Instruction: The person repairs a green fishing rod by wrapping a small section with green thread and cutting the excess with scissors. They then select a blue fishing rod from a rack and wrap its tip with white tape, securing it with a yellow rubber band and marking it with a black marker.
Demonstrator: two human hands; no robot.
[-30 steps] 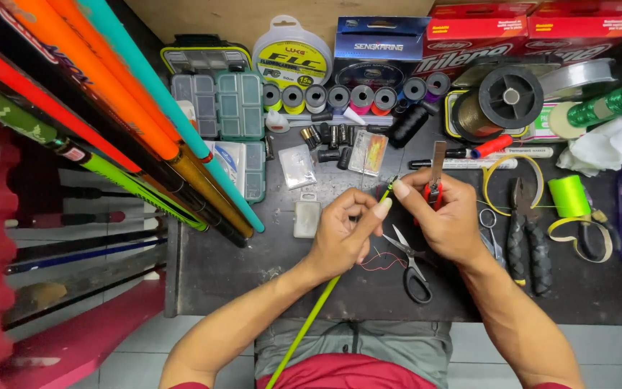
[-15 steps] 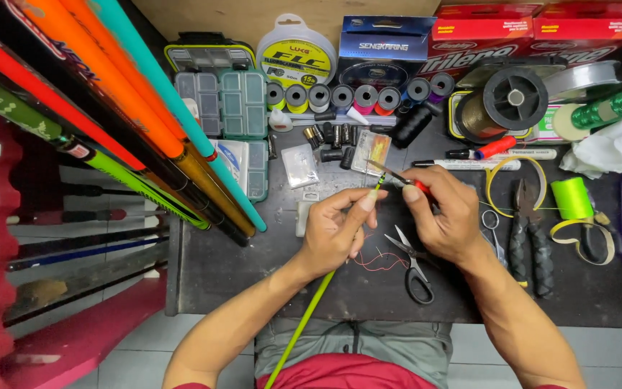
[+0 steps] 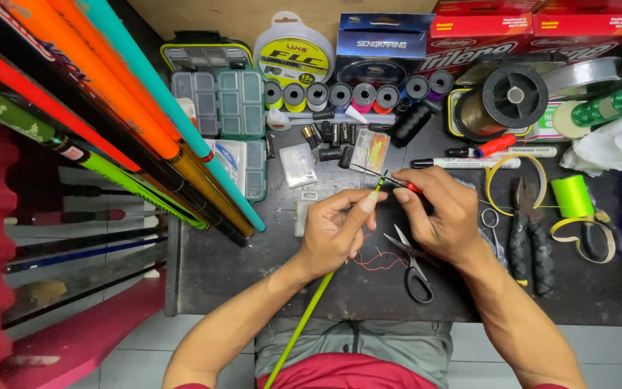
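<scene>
My left hand grips a thin lime-green rod near its tip, the rod running down toward my lap. My right hand holds a small red-handled tool with a metal point against the rod's tip. Both hands meet over the middle of the dark workbench. Black-handled scissors and loose red thread lie just under my hands.
Coloured rods lean across the left. Clear tackle boxes, thread spools, line reels, boxes, markers, pliers and a green spool crowd the bench's back and right. A red rod rack stands at left.
My right hand has lowered the red-handled tool from upright to nearly level, its point now at the rod's tip. My left hand kept its grip.
</scene>
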